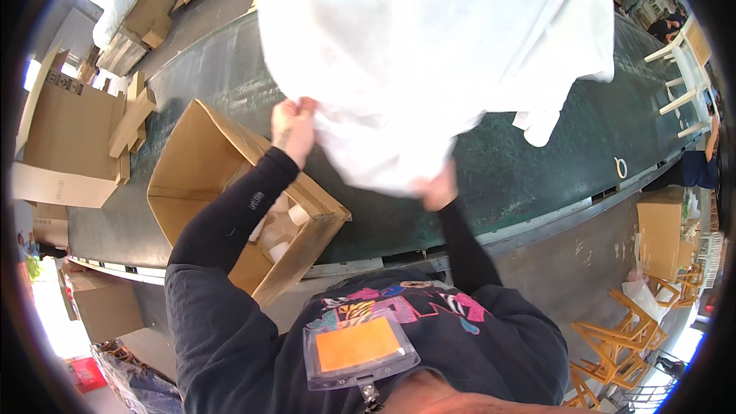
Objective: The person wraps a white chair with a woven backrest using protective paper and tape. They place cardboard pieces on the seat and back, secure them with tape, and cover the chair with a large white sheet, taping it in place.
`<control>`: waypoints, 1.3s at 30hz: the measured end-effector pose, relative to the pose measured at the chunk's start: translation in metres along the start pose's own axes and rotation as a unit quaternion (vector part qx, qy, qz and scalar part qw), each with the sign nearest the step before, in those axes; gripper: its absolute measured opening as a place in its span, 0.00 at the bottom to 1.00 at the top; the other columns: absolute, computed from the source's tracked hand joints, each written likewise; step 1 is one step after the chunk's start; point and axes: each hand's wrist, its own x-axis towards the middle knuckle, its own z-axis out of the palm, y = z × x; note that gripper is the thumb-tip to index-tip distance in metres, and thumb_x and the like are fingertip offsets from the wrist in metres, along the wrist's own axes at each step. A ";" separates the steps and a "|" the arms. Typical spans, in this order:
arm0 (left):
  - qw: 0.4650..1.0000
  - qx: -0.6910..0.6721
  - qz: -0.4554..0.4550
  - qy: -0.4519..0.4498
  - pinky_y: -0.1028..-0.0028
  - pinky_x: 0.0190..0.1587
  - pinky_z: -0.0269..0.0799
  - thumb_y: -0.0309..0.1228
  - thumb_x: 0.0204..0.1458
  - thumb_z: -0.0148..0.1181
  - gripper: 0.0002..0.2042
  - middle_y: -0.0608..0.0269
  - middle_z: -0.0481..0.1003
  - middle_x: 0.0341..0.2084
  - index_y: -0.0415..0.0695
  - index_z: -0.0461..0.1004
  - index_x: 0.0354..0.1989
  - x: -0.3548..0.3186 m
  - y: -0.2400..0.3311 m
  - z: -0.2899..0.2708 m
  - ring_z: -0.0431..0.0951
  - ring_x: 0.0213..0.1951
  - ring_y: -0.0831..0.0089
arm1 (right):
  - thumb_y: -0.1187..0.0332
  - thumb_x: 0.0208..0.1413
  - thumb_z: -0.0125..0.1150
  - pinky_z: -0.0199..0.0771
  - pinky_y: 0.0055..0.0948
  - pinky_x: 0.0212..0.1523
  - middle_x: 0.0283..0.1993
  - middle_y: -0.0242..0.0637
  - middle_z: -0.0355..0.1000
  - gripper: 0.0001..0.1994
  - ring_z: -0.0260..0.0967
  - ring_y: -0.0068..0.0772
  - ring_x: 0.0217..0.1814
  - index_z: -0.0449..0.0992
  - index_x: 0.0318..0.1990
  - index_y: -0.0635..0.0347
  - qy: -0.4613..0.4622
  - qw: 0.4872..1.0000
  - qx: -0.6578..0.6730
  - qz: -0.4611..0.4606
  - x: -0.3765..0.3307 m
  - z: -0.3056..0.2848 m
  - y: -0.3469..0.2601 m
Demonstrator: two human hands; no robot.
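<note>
Through the rig, I have left hand (pixel 294 132) and right hand (pixel 440 187) clamped on the sheet (pixel 429 46), a box (pixel 182 170) beside the left.

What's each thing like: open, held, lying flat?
White material: held up, creased
Left hand: closed on the material
Right hand: blurred, at the material's edge
Near cardboard box: open, white pieces inside
Far-left cardboard box: open
Ring: lying flat on green surface
Badge: clipped on
</note>
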 end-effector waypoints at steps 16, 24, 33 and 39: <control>0.882 0.245 -0.092 -0.393 0.67 0.54 0.69 0.46 0.48 0.65 0.29 0.55 0.75 0.47 0.36 0.70 0.53 0.021 -0.014 -0.083 0.74 0.50 0.68 | 0.65 0.41 0.73 0.65 0.30 0.55 0.53 0.37 0.68 0.36 0.64 0.28 0.55 0.64 0.59 0.64 -0.212 0.960 -0.083 0.161 0.003 0.023 0.007; 0.748 0.576 -0.051 -0.325 0.68 0.48 0.72 0.48 0.47 0.62 0.24 0.49 0.79 0.36 0.36 0.79 0.39 0.082 -0.081 -0.122 0.79 0.42 0.61 | 0.53 0.28 0.75 0.69 0.39 0.55 0.55 0.54 0.68 0.41 0.68 0.54 0.56 0.69 0.54 0.63 -0.337 0.742 -0.538 0.217 -0.011 0.034 -0.021; 0.909 0.314 0.018 -0.273 0.74 0.51 0.68 0.36 0.49 0.60 0.18 0.59 0.79 0.39 0.38 0.76 0.46 0.086 -0.010 -0.099 0.77 0.43 0.72 | 0.66 0.40 0.76 0.63 0.32 0.58 0.54 0.35 0.66 0.40 0.63 0.28 0.57 0.60 0.62 0.62 -0.266 0.951 -0.103 0.119 0.007 0.075 -0.042; 0.980 0.086 0.010 -0.179 0.76 0.45 0.71 0.26 0.54 0.58 0.13 0.65 0.79 0.38 0.40 0.76 0.48 0.074 0.029 -0.084 0.77 0.38 0.80 | 0.62 0.37 0.75 0.54 0.41 0.65 0.62 0.42 0.60 0.41 0.49 0.40 0.69 0.63 0.62 0.59 -0.340 0.924 -0.174 -0.001 0.057 0.129 -0.080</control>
